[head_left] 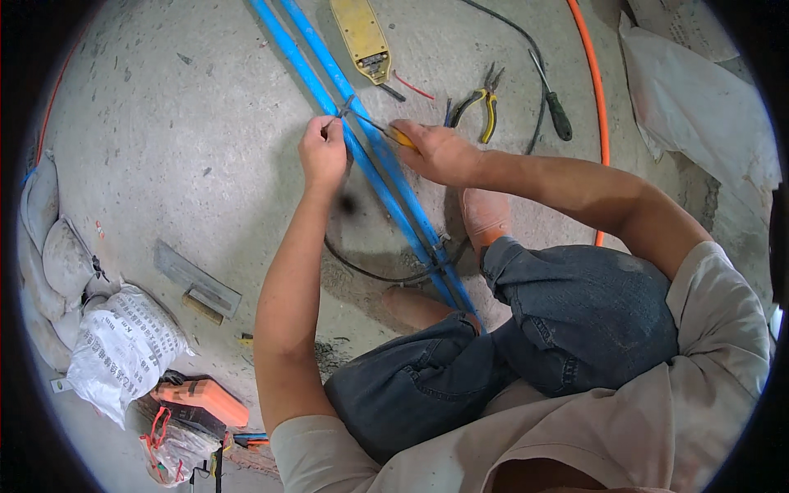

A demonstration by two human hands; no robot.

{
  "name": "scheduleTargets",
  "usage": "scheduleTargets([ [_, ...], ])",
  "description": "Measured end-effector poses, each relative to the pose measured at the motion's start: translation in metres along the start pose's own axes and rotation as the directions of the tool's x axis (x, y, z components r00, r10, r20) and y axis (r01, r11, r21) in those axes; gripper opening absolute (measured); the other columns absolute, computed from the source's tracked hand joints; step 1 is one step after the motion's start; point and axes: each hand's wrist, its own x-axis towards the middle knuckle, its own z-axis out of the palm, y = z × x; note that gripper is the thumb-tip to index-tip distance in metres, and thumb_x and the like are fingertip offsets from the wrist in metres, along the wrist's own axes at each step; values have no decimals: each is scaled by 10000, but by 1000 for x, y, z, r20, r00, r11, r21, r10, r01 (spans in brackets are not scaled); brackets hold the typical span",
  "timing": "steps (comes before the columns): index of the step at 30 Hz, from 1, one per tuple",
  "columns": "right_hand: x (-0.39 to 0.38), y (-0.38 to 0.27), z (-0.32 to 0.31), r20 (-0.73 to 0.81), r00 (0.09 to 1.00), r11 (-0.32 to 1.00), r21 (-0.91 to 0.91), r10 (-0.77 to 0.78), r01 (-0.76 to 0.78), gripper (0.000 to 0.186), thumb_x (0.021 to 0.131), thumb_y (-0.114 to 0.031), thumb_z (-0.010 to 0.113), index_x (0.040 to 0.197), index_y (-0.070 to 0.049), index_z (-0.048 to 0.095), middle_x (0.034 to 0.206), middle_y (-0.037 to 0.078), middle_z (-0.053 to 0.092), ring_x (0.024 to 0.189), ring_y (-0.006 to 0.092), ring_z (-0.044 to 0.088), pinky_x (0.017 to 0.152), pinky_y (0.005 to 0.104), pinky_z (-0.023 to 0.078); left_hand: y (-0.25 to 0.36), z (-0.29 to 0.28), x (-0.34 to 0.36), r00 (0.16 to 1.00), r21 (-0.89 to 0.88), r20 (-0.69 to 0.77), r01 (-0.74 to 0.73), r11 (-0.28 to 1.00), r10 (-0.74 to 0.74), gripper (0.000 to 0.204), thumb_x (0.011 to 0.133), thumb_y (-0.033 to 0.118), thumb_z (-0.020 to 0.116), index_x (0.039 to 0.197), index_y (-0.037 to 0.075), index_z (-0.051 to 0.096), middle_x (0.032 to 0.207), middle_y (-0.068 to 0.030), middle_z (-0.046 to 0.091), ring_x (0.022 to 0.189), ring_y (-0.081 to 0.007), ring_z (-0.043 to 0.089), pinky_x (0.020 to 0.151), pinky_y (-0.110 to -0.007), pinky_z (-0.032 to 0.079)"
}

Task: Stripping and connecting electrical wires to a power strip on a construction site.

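Note:
Two blue pipes (374,168) lie side by side across the floor toward my feet. Around them, near my hands, is a dark tie (346,108). My left hand (323,156) is closed beside the pipes, pinching a thin dark wire (334,122) whose exact kind is unclear. In my right hand (441,154) is a slim screwdriver-like tool with a yellow handle (401,138); its thin shaft reaches over the pipes to the tie, and its tip cannot be made out. A second tie (441,243) wraps the pipes lower down.
Pliers (485,107), a green-handled screwdriver (559,115) and a yellow power strip (362,37) lie beyond my hands. A black cable (362,269) loops under the pipes. An orange hose (593,74) runs at right; a trowel (197,279) and white sack (127,345) are at left.

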Motion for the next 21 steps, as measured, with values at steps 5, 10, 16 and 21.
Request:
scheduleTargets([
  [5,26,-19,7,8,998,998,-2,-56,56,481,881,-200,541,1321,-59,408,948,267,627,830,443,623,759,508,500,-16,-15,8,994,-53,-112,2,999,-8,178,850,182,637,896,9,633,778,-125,649,711,-221,610,696,-341,486],
  [10,42,-17,14,-29,996,996,-40,-86,85,505,883,-186,549,1348,-76,388,962,274,622,804,443,627,735,506,509,-16,-11,12,992,-112,-125,15,994,-29,202,847,196,647,927,11,649,781,-109,653,733,-187,609,711,-325,482],
  [16,51,-20,13,3,997,994,-76,-74,74,527,879,-186,545,1365,-80,371,943,271,622,801,440,628,741,503,515,-10,-17,15,987,-140,-116,94,986,-111,274,848,240,656,996,9,674,862,-111,681,798,-189,626,764,-313,482],
  [21,57,-19,15,20,998,996,-66,-58,60,524,887,-201,533,1372,-90,366,938,269,621,799,442,624,736,507,512,-9,-18,17,983,-188,-90,140,972,-159,298,852,250,655,1014,1,679,917,-127,691,868,-195,635,814,-303,474],
])
